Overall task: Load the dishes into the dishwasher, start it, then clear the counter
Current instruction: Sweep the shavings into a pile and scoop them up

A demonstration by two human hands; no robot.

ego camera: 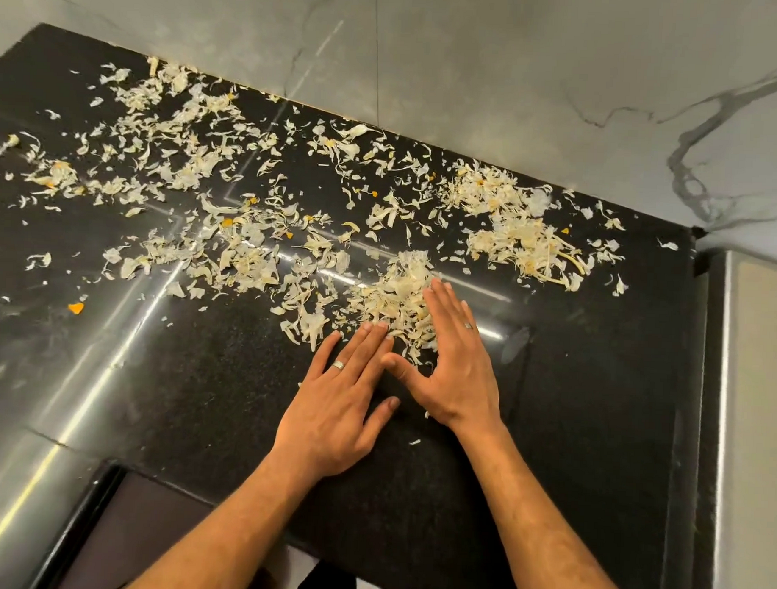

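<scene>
Two flat hands herd pale peelings on a black counter.

The counter (198, 398) runs out of view on the left, the dark recess at its near edge is too dim to read, and what the papery peelings (248, 227) come from I cannot tell. The left hand (343, 407) lies palm down with straight fingers, their tips touching the near edge of a small heap (395, 299). The right hand (457, 362), also flat and holding nothing, rests against the heap's right side, thumb spread toward the left fingertips. Most peelings lie scattered beyond both hands, up to the marble wall (518, 69).
</scene>
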